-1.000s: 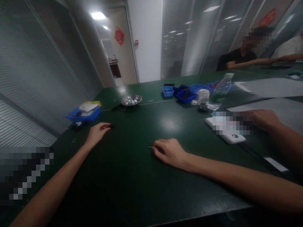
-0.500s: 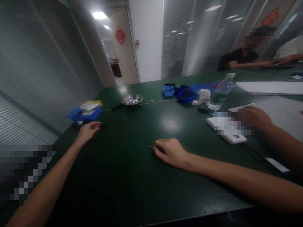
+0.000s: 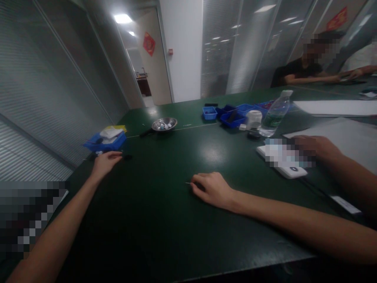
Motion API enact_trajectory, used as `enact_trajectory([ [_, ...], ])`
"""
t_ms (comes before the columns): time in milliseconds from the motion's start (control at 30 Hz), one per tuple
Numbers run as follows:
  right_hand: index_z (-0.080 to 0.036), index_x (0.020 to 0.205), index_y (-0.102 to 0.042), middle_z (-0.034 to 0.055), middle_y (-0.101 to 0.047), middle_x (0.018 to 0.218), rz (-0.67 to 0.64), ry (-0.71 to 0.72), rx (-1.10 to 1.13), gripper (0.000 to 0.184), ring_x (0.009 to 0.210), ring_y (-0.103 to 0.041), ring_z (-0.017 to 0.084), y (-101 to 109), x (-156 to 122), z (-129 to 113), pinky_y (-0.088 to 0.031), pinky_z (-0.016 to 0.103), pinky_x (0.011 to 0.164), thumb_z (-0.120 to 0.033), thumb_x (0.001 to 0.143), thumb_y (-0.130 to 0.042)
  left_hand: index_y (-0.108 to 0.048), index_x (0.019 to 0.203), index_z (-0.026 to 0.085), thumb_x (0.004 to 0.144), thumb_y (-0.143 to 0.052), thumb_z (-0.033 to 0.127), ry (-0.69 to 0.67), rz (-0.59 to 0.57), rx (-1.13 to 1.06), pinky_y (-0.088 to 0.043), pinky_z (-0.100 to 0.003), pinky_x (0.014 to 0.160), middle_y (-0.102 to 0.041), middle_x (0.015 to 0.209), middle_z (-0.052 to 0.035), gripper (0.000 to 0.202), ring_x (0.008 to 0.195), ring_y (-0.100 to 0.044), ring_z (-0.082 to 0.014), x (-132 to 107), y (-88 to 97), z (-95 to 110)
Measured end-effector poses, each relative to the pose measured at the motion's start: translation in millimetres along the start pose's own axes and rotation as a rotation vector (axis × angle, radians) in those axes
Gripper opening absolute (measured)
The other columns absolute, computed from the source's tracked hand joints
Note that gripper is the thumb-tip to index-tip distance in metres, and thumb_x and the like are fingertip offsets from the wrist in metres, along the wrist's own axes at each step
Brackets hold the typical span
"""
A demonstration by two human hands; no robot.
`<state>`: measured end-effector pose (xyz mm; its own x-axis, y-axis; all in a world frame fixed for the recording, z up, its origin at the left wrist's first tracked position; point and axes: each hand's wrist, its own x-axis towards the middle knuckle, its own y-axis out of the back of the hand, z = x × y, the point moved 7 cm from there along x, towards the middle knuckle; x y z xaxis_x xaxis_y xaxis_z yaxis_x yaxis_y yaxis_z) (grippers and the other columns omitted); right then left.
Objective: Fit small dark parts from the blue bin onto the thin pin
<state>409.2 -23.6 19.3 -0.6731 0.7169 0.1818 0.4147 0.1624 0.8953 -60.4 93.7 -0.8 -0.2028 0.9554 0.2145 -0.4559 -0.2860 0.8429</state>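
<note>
My right hand [image 3: 212, 189] rests on the dark green table [image 3: 165, 232], its thumb and fingers closed in a pinch. A thin, pale, needle-like piece [image 3: 187, 182] sticks out to the left from its fingertips. My left hand [image 3: 105, 163] is stretched out at the far left, just in front of a blue bin [image 3: 106, 146] with white and yellow packets in it. Its thumb and fingers come together at the tips; whatever may be between them is too small to make out. A dark patch beside those fingertips could be a shadow or a small object.
Farther back sits a metal pan [image 3: 164, 124] holding small pieces. Blue bins [image 3: 209, 113], a white jar [image 3: 253, 119] and a water bottle [image 3: 276, 114] stand at the back right. Another person's hand [image 3: 316, 149] is over a white device [image 3: 287, 167] on the right.
My left hand has shifted slightly to the left, toward the near side of the blue bin. My right hand and the thin piece stay in place.
</note>
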Motion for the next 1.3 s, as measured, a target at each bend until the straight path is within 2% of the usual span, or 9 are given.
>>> enact_trajectory([
  [167,-0.018,0.101,-0.066,0.0020,-0.066,0.087,-0.005,-0.007,0.002,0.030,0.063,-0.053,0.009,0,-1,1,-0.034,0.023,0.057,-0.037,0.101,-0.043,-0.070,0.123,0.019,0.082,-0.063,0.051,-0.024,0.014,-0.052,-0.053,-0.035,0.086,-0.073,0.115,-0.0084,0.053,0.100,-0.068,-0.0276,-5,-4.4,23],
  [267,-0.019,0.099,-0.066,0.0015,-0.066,0.086,0.005,-0.008,-0.029,0.029,0.063,-0.053,0.010,-2,0,2,-0.034,0.023,0.059,-0.037,0.101,-0.044,-0.072,0.120,0.020,0.081,-0.064,0.051,-0.027,0.039,-0.035,-0.053,-0.032,0.081,-0.074,0.110,-0.0075,0.051,0.094,-0.069,-0.0257,-6,-7.6,28],
  [433,-0.019,0.103,-0.066,0.0023,-0.067,0.088,0.004,-0.009,-0.029,0.028,0.065,-0.054,0.010,-3,1,2,-0.034,0.024,0.060,-0.036,0.101,-0.044,-0.073,0.119,0.020,0.081,-0.066,0.050,-0.016,0.069,-0.022,-0.052,-0.030,0.076,-0.074,0.111,-0.0069,0.049,0.091,-0.069,-0.0242,-5,-8.4,24],
  [833,-0.018,0.102,-0.067,0.0028,-0.067,0.087,-0.009,-0.005,-0.007,0.030,0.064,-0.054,0.010,-3,0,1,-0.035,0.023,0.059,-0.036,0.101,-0.043,-0.074,0.116,0.021,0.081,-0.065,0.051,-0.008,-0.030,0.003,-0.052,-0.038,0.089,-0.072,0.118,-0.0079,0.047,0.102,-0.067,-0.0293,0,-15.2,14],
  [1067,-0.018,0.101,-0.066,0.0029,-0.067,0.087,-0.017,-0.011,-0.013,0.030,0.064,-0.053,0.010,0,0,-1,-0.035,0.023,0.059,-0.036,0.101,-0.043,-0.076,0.112,0.023,0.080,-0.068,0.048,0.030,-0.038,-0.023,-0.050,-0.037,0.093,-0.073,0.117,-0.0069,0.042,0.104,-0.067,-0.0286,0,-12.6,12],
  [1200,-0.018,0.100,-0.066,0.0020,-0.066,0.086,-0.012,0.002,-0.016,0.030,0.062,-0.052,0.009,-2,0,0,-0.034,0.023,0.058,-0.037,0.101,-0.042,-0.077,0.110,0.021,0.075,-0.073,0.047,0.107,-0.037,-0.115,-0.050,-0.037,0.094,-0.073,0.116,-0.0082,0.044,0.106,-0.066,-0.0286,-1,-14.2,9],
  [1300,-0.018,0.100,-0.065,0.0019,-0.066,0.086,-0.004,0.008,-0.034,0.030,0.064,-0.052,0.010,-3,1,0,-0.033,0.023,0.058,-0.037,0.101,-0.043,-0.078,0.105,0.017,0.067,-0.080,0.042,0.229,0.030,-0.239,-0.052,-0.035,0.090,-0.075,0.110,-0.0098,0.045,0.101,-0.068,-0.0278,-5,-14.3,6],
])
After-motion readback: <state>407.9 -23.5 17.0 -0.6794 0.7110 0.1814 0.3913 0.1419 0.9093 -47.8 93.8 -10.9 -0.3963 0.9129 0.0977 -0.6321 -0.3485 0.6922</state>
